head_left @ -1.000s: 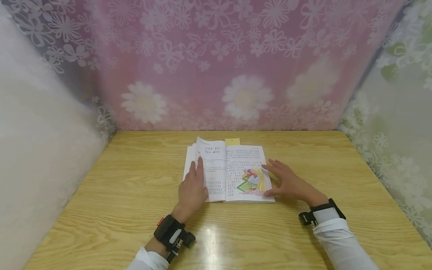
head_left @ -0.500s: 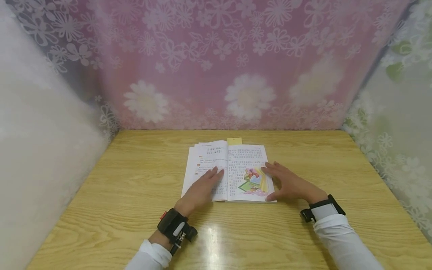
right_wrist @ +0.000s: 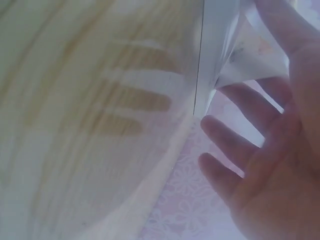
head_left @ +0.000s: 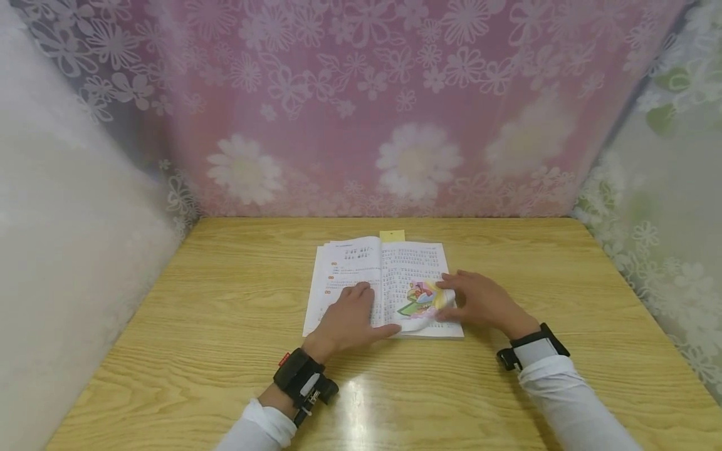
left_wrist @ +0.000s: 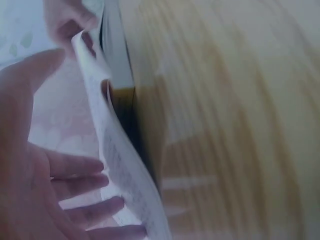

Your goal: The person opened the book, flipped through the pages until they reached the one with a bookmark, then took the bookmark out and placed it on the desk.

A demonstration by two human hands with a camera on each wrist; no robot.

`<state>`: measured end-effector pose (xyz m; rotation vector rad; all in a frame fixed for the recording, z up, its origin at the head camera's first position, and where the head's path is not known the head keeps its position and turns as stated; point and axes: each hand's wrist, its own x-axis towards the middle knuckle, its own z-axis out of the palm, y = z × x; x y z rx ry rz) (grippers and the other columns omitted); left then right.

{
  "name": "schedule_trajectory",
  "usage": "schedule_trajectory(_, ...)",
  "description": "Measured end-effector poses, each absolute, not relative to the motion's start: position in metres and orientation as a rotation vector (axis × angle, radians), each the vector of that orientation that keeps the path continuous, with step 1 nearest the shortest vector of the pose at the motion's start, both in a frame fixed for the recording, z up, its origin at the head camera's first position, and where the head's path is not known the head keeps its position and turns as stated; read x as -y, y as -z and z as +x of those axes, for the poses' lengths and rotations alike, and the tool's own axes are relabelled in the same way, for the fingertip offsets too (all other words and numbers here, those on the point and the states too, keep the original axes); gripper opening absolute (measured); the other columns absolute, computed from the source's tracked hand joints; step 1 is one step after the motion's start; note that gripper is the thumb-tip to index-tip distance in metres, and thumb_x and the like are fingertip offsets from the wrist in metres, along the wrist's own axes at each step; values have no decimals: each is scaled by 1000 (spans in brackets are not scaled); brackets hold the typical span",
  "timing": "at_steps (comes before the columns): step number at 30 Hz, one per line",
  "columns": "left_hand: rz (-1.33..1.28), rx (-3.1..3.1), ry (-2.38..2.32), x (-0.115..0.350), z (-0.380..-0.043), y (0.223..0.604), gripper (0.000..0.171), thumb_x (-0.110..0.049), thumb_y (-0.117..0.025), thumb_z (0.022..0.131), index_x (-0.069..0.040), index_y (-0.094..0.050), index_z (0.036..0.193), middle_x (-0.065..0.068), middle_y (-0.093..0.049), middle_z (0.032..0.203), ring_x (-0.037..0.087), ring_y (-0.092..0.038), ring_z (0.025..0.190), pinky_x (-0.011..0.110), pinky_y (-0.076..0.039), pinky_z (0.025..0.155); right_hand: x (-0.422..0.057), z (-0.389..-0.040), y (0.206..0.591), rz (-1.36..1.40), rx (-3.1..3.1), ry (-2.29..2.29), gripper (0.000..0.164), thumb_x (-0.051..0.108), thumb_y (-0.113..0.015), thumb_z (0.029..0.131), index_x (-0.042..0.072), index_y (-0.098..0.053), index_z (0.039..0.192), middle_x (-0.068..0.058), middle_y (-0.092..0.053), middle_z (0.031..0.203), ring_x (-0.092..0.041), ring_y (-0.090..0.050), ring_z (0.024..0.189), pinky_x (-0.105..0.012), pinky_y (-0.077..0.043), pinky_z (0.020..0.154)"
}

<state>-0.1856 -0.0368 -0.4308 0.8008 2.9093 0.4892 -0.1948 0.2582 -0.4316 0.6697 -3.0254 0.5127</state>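
Head view: a flowered pink backdrop (head_left: pixel 304 113) closes off the scene along the far edge of a wood-grained table (head_left: pixel 225 313). On that table a book (head_left: pixel 408 257) lies spread at a double page, midway between the two far corners and nearer the far edge than the near one, probably so that both arms reach it evenly from the near side.

Its left page (head_left: pixel 352 260) bows gently toward the spine. The right-hand leaf (head_left: pixel 422 322) has its lower outer part curled up off the pages beneath.

The left hand (head_left: pixel 346 319) rests on the lower half of the left page, fingers extended and thumb spread wide along the book's near edge; it grips nothing, and its weight seems meant to keep that side flat. Whether its thumb touches the curled leaf I cannot tell. The right hand (head_left: pixel 482 300), at the book's right edge, has the leaf between its thumb and bent fingers, a loose pinch that appears to hold the paper up without creasing it.

A small camera (head_left: pixel 327 389) sits under the left wrist, turned toward that hand's work. A coloured illustration (head_left: pixel 418 299) bends with the leaf. Smallest is a yellow tab (head_left: pixel 392 235), jutting from the book toward the table's far edge, perhaps as a marker.
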Motion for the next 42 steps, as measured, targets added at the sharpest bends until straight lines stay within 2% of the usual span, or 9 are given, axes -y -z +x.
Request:
schedule_trajectory(3,761,-2944,-468,31,-184,434,102,-85,-41,63,-3,-42,124,11,-41,132,29,-40,115,40,-47,81,-256,-196,433,648,2992,-520,75,69,-61,65,17,-59,119,-6,-57,126,-28,-45,118,-46,-35,98)
schedule_trajectory(9,733,-3000,-442,24,-182,432,101,-85,-46,59,-2,-43,115,10,-46,113,26,-45,97,36,-46,75,-253,-197,431,622,2953,-567,73,66,-64,63,18,-59,118,-5,-58,124,-25,-47,117,-45,-35,97)
schedule_trajectory(17,732,-2995,-376,23,-184,428,94,-82,-46,64,-1,-43,113,10,-46,105,23,-47,90,33,-46,69,-249,-197,426,645,2878,-574,68,61,-68,63,18,-60,115,-8,-56,126,-27,-47,117,-47,-37,96)
schedule_trajectory(21,774,-2949,-390,28,-185,425,79,-70,-52,70,-2,-45,110,9,-47,105,21,-47,87,33,-46,69,-249,-195,423,666,2879,-579,81,65,-66,62,17,-53,126,-13,-46,136,-31,-41,122,-49,-36,97)
schedule_trajectory(25,830,-2913,-428,34,-187,424,69,-57,-56,74,-4,-44,118,11,-47,120,23,-48,102,36,-46,82,-251,-194,421,650,2949,-581,95,69,-62,63,19,-36,139,-16,-32,145,-34,-32,128,-52,-32,99)
schedule_trajectory(32,796,-2879,-576,39,-185,427,95,-49,-60,76,-6,-12,145,15,-32,144,25,-34,128,39,-36,100,-257,-192,421,619,2990,-666,96,65,-65,64,19,-31,141,-17,-31,146,-34,-29,130,-53,-29,101)
schedule_trajectory(35,740,-2890,-668,41,-182,428,100,-44,-61,74,-8,-2,145,15,-32,144,21,-43,118,36,-40,94,-259,-191,423,622,2994,-693,97,64,-65,64,18,-30,142,-16,-32,145,-34,-29,130,-52,-28,102)
schedule_trajectory(38,678,-2887,-805,42,-180,428,101,-37,-61,71,-11,2,145,14,-40,137,18,-52,95,32,-47,75,-260,-189,425,627,3001,-699,98,64,-66,63,18,-30,142,-17,-32,145,-34,-29,130,-52,-27,102)
schedule_trajectory(42,535,-2865,-953,45,-179,427,100,-23,-58,70,-17,7,145,12,-42,134,17,-51,70,29,-42,53,-262,-188,427,642,3015,-706,97,64,-66,63,19,-31,141,-18,-31,145,-35,-28,130,-53,-26,102)
